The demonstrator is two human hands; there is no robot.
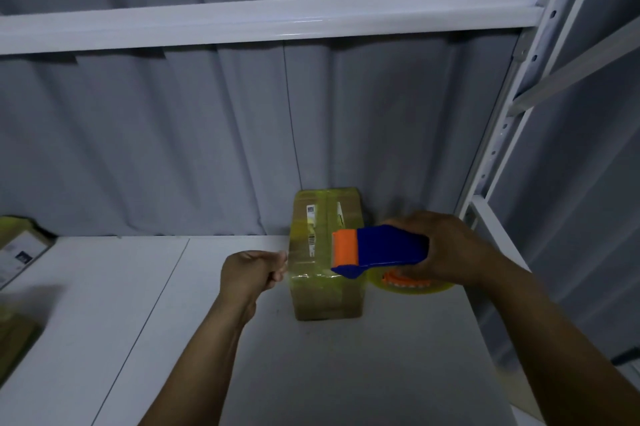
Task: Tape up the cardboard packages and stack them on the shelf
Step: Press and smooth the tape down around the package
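Head view, one frame. Cardboard package [327, 302] sits on the white shelf [311, 373], toward the back, its far end against the grey corrugated wall [138, 148]. It already carries yellowish tape bands, with printed labels on top. Right hand [453, 249] clenched round a blue and orange tape dispenser [391, 247], held above the package's right edge. The yellow tape roll [408, 287] shows below the hand. Left hand [251, 273] curled, fingers pinching the free end of the tape strip [308, 275] just left of the package. The strip runs across the package from pinch to dispenser mouth. Two more packages at frame left: one with a label [20, 249], one blurred [14, 332]. White shelf beam [277, 22] overhead, perforated upright [519, 79] on the right.
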